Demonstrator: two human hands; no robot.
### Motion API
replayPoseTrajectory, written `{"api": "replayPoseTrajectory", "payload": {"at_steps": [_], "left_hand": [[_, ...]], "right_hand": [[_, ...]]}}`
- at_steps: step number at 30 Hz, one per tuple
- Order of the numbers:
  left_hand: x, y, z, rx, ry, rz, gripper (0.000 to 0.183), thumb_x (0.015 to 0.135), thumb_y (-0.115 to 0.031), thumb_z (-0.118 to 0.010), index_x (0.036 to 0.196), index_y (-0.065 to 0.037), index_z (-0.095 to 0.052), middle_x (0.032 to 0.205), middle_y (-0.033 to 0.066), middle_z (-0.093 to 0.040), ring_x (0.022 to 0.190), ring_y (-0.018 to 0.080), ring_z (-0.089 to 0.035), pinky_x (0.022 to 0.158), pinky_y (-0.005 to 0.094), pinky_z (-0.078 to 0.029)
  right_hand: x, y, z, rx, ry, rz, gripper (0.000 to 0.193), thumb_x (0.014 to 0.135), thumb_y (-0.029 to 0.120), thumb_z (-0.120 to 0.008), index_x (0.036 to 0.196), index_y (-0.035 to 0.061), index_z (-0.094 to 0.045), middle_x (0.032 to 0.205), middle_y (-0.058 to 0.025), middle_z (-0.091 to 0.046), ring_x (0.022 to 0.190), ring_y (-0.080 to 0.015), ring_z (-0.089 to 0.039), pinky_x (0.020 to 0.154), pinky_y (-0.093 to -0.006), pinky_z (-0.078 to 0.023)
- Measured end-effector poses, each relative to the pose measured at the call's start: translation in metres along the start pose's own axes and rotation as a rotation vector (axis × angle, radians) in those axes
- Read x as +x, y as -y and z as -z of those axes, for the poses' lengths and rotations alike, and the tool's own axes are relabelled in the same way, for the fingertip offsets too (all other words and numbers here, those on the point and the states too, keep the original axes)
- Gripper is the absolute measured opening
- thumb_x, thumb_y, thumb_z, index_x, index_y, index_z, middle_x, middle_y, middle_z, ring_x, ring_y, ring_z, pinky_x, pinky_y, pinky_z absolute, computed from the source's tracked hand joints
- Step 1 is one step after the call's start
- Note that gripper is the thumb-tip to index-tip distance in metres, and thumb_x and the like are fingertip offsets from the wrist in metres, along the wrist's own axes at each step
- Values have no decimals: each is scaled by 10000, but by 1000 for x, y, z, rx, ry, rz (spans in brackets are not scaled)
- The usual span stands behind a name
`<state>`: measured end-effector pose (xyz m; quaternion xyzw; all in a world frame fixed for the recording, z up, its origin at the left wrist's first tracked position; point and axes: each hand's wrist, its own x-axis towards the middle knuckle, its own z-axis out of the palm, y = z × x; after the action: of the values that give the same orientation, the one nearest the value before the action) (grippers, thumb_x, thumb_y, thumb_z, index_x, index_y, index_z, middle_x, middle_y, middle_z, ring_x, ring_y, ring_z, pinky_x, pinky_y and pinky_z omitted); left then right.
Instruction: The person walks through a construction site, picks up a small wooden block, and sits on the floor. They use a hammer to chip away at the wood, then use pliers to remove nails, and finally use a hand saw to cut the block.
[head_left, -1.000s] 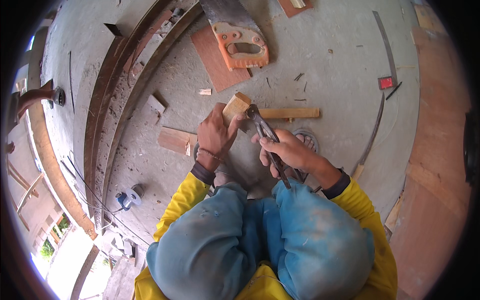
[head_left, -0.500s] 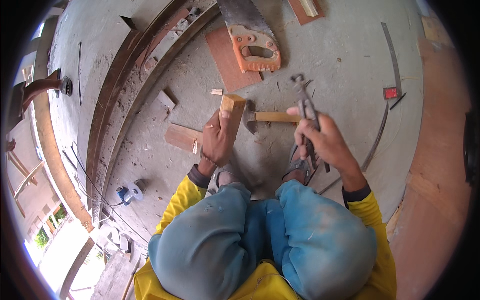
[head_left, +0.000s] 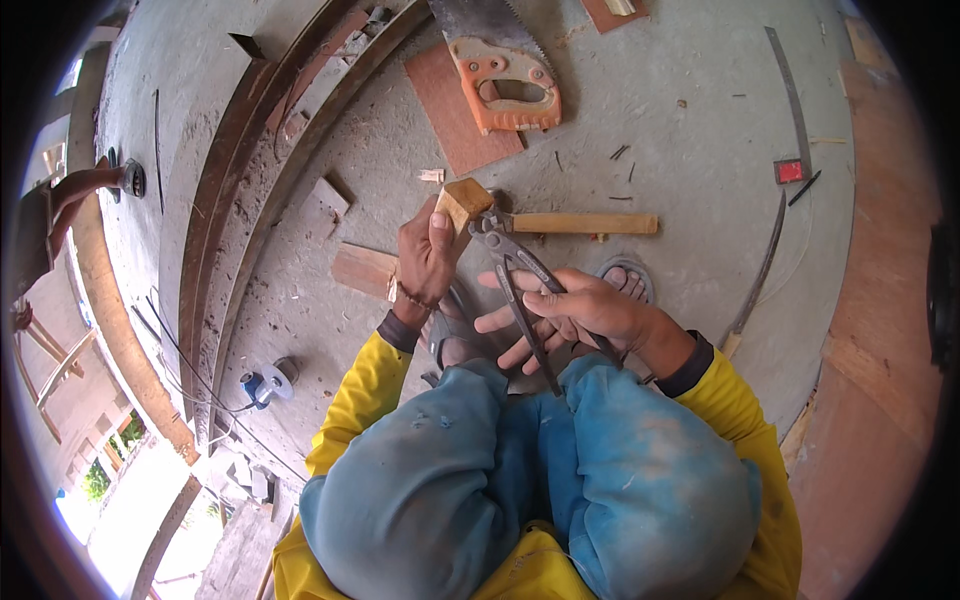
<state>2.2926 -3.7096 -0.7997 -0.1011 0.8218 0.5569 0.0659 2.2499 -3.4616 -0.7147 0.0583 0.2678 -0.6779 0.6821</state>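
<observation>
My left hand (head_left: 425, 262) grips a small light wooden block (head_left: 463, 203) and holds it up above the concrete floor. In my right hand (head_left: 580, 310) are dark metal pincers (head_left: 518, 285), held by their long handles. Their jaws touch the block's right side. A hammer with a wooden handle (head_left: 580, 223) lies on the floor just beyond the block. I am squatting, with blue trouser knees and yellow sleeves low in the view, and a sandalled foot shows under each hand.
A handsaw with an orange handle (head_left: 505, 75) rests on a reddish board (head_left: 455, 115) farther out. A flat wood offcut (head_left: 365, 270) lies left of my left hand. Curved steel rails (head_left: 215, 230) run along the left, a thin curved metal strip (head_left: 770, 255) at right, a blue power tool (head_left: 262, 385) lower left.
My right hand came back down and left from its raised position, bringing the pincers' jaws against the block. My left hand kept hold of the block.
</observation>
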Motion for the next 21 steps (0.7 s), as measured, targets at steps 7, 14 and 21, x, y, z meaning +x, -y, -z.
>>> {"api": "replayPoseTrajectory", "payload": {"at_steps": [7, 14, 21], "left_hand": [[-1, 0, -1, -51, -92, -77, 623, 1021, -547, -349, 982, 2, -642, 616, 9, -439, 584, 112, -437, 537, 301, -376], [3, -16, -10, -115, -186, -138, 627, 1015, -547, -352, 947, 4, -643, 625, 19, -452, 585, 119, -445, 533, 303, -371], [-10, -26, -28, -180, -243, -143, 737, 986, -608, -272, 923, 30, -636, 686, 57, -542, 621, 146, -530, 555, 297, -409]], "right_hand": [[-1, -4, -5, -8, -35, -14, 474, 1085, 381, -369, 1390, 23, -427, 1037, -151, -660, 762, -261, -729, 632, -348, -602], [3, -14, -22, 27, -167, 87, 556, 1056, 529, -342, 1049, 6, -533, 746, -68, -557, 489, -149, -587, 468, -315, -546], [-11, -23, -39, -61, -216, 131, 498, 1065, 485, -364, 1005, 21, -534, 686, -38, -519, 489, -110, -511, 455, -283, -475]]}}
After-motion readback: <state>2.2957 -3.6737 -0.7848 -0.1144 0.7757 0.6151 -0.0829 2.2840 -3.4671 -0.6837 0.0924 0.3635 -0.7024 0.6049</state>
